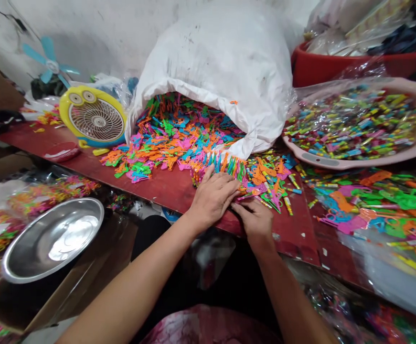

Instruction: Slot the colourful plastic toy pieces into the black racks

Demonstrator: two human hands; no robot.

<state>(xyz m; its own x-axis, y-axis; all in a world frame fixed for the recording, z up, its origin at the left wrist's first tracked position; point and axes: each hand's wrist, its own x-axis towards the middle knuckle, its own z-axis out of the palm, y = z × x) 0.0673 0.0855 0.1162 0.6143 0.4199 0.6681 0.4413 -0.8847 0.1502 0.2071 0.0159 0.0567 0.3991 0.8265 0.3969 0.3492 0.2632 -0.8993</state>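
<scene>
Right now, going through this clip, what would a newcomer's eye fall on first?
The big white sack at the back centre, spilling a heap of neon plastic pieces onto the red table. The left hand and right hand rest on the near edge of that heap. A pink basin of bright packets sits at the right, and a yellow fan stands at the left.

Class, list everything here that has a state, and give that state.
Sack: on its side, mouth open, spilling pieces.
Steel bowl: empty.
Pink basin: heaped full.
Yellow fan: upright.
Left hand: open, flat on the pieces.
Right hand: on the pieces, grip unclear.
</scene>
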